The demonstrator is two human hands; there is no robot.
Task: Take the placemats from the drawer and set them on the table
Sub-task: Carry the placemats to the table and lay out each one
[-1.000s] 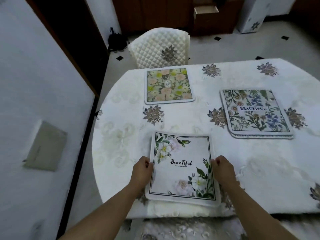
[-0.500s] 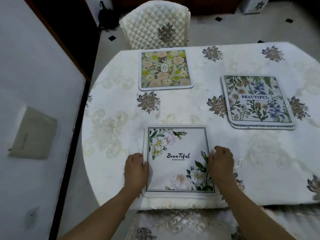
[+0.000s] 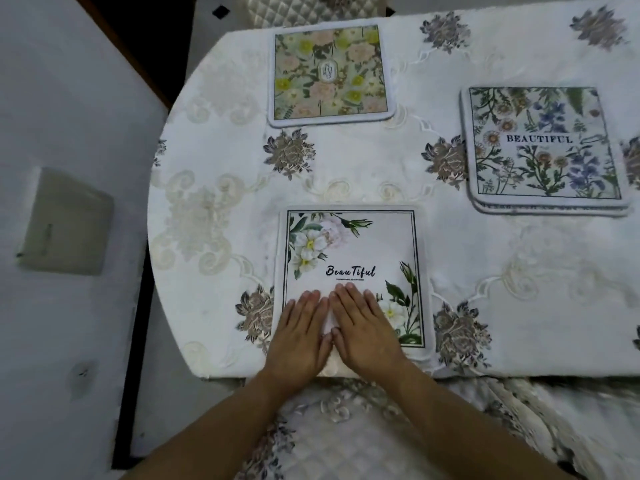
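A white placemat with white flowers and the word "BeauTiful" lies flat at the table's near edge. My left hand and my right hand rest palm-down side by side on its near half, fingers together and extended, holding nothing. A green-and-pink floral placemat lies at the far side of the table. At the right, a placemat printed "BEAUTIFUL" with blue flowers sits on top of another mat whose edge shows beneath it.
The table wears a white embroidered cloth with grey-brown flower motifs. A quilted white chair stands at the far side, and another quilted seat is right below me. A white wall with a switch plate runs along the left.
My hands let go of the near placemat's left and right edges and came together flat on its near middle. The view tilted further down over the table.
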